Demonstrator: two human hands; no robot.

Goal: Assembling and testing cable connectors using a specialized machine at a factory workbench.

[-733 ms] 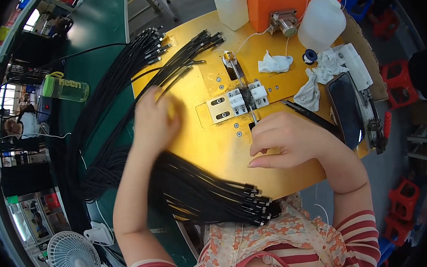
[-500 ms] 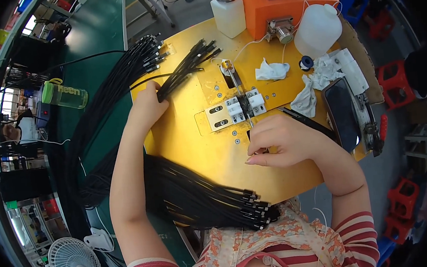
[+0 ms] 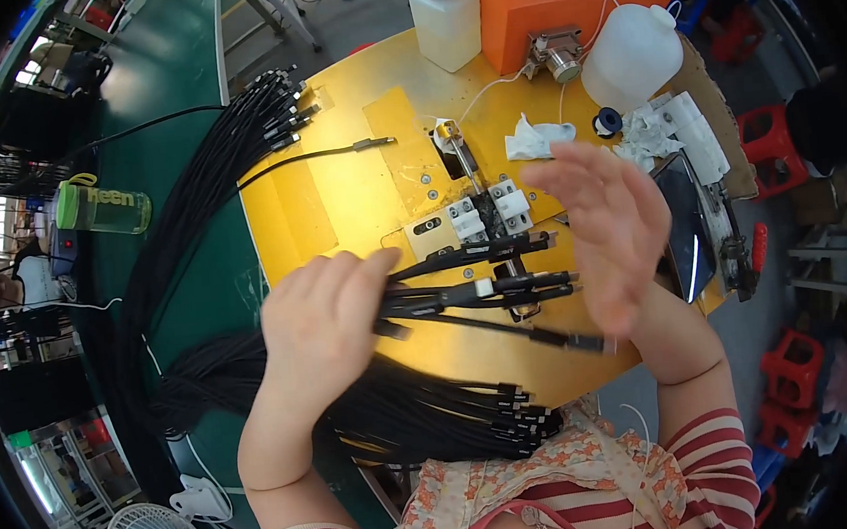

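Note:
A bunch of black cables (image 3: 446, 296) is gripped in my left hand (image 3: 323, 317). Their connector ends fan out to the right over the yellow work plate (image 3: 329, 207). Just past those ends, my right hand (image 3: 615, 230) is raised with fingers stretched out, slightly blurred and holding nothing. Behind the bunch sits a small fixture with white blocks (image 3: 465, 219), partly hidden by the cables. One single black cable (image 3: 335, 151) lies apart on the plate, its connector pointing at the fixture. A larger pile of black cables (image 3: 425, 404) rests in front of me, below my left hand.
Another cable bundle (image 3: 244, 129) lies at the far left over the green table (image 3: 163, 56). At the back stand a white bottle with a metal lid (image 3: 448, 29), an orange machine (image 3: 504, 19) and a round white bottle (image 3: 631, 59). Crumpled wipes (image 3: 647, 132) and a phone (image 3: 690, 234) lie right.
My left hand has come down and toward the right with its cable bunch, now in front of the fixture. My right hand has risen to the right and its curled fingers have opened.

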